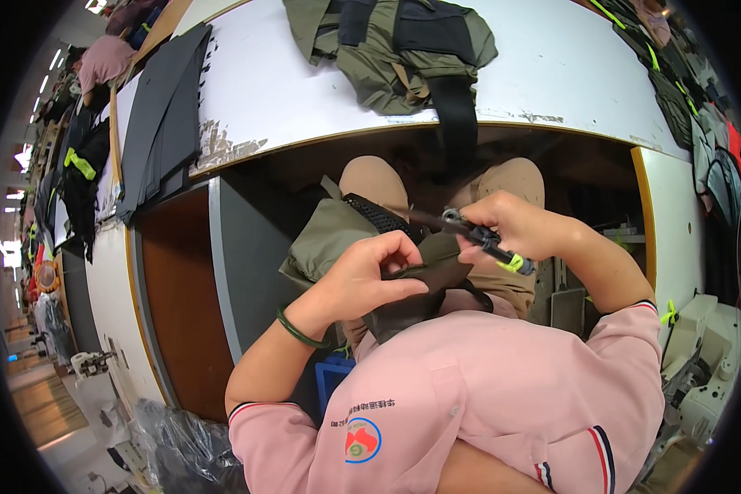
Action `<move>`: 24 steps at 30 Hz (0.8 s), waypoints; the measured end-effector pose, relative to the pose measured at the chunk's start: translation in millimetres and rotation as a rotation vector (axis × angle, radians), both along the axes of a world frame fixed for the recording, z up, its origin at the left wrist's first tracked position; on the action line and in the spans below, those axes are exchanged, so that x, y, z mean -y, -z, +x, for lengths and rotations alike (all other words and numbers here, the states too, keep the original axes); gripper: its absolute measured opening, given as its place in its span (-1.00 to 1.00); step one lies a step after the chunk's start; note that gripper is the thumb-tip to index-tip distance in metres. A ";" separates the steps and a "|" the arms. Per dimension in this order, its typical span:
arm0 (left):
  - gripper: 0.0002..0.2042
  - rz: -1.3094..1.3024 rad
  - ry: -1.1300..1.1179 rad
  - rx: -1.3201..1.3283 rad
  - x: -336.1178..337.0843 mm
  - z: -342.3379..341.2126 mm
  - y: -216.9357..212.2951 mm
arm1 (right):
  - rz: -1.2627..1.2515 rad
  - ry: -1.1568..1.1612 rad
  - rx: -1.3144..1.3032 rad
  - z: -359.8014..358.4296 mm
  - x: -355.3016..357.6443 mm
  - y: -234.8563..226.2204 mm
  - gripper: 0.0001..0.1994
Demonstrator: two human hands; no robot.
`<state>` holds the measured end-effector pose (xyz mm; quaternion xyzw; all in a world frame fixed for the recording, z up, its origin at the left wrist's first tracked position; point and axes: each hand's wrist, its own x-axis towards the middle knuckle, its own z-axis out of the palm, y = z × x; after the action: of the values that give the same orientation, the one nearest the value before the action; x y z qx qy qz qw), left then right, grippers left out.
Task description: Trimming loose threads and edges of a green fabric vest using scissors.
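Observation:
My left hand (369,278) is closed, with thumb and bent fingers pinching the edge of an olive-green fabric piece (325,235) that lies over my lap. Black mesh (375,212) shows along part of that fabric. To its right, my right hand (510,226) is wrapped round a slim black hand tool (484,240) with a bright yellow-green tie at its near end. The tool's dark, thin end points left over the fabric, close to my left fingers. Its exact kind is hard to make out. Part of the fabric is hidden under my left hand.
Ahead stands a white worktable (288,99) with a worn front edge. An olive-and-black sewn piece (403,58) lies on it, its black strap (454,119) hanging over the edge. Dark flat panels (166,115) are stacked at left. A blue crate (331,375) sits below my left arm.

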<state>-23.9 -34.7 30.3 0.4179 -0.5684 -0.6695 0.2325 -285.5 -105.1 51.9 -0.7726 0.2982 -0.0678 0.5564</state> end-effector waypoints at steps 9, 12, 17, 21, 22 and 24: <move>-0.76 -0.006 0.009 0.015 0.1 4.4 17.4 | -0.220 -0.003 -0.158 -6.9 4.2 -5.8 -0.60; -0.77 0.042 -0.011 -0.002 -0.3 4.5 15.9 | -0.501 -0.092 -0.310 -15.9 9.8 -26.6 -0.50; -0.79 0.034 -0.017 -0.008 0.7 -0.5 15.0 | -0.734 -0.165 -0.463 -25.0 8.0 -33.7 -0.50; -0.80 0.009 -0.016 0.020 0.6 -4.8 14.3 | -0.727 -0.203 -0.468 -18.3 6.8 -38.4 -0.52; -0.81 0.010 -0.019 0.029 0.2 -5.2 14.1 | -0.728 -0.203 -0.467 -18.0 6.4 -37.8 -0.52; -0.81 0.006 -0.021 0.024 -0.9 -5.4 12.9 | -0.758 -0.220 -0.477 -16.9 5.9 -35.4 -0.55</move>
<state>-29.3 -33.8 17.3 0.4324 -0.5648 -0.6637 0.2315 -302.4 -111.0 87.4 -0.9426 0.2883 0.0670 0.1544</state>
